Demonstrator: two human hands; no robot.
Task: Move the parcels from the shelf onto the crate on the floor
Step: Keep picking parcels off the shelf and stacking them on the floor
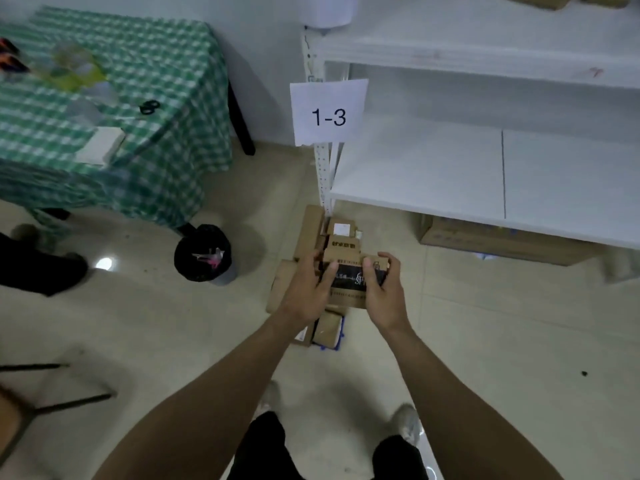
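A small cardboard parcel (349,284) with a black printed band sits between both my hands, low over a pile of parcels (311,233) on the floor. My left hand (306,292) grips its left side and my right hand (382,291) grips its right side. Under the pile a blue crate (341,336) shows only as a bit of rim at the near edge; the rest is hidden by boxes. The white shelf (433,174) labelled 1-3 stands just behind the pile, its board bare.
A black bin (204,252) stands left of the pile. A table with a green checked cloth (114,109) fills the upper left. A large carton (498,242) lies under the shelf. Another person's dark legs (38,268) are at the far left. A stool frame (41,403) is at the lower left.
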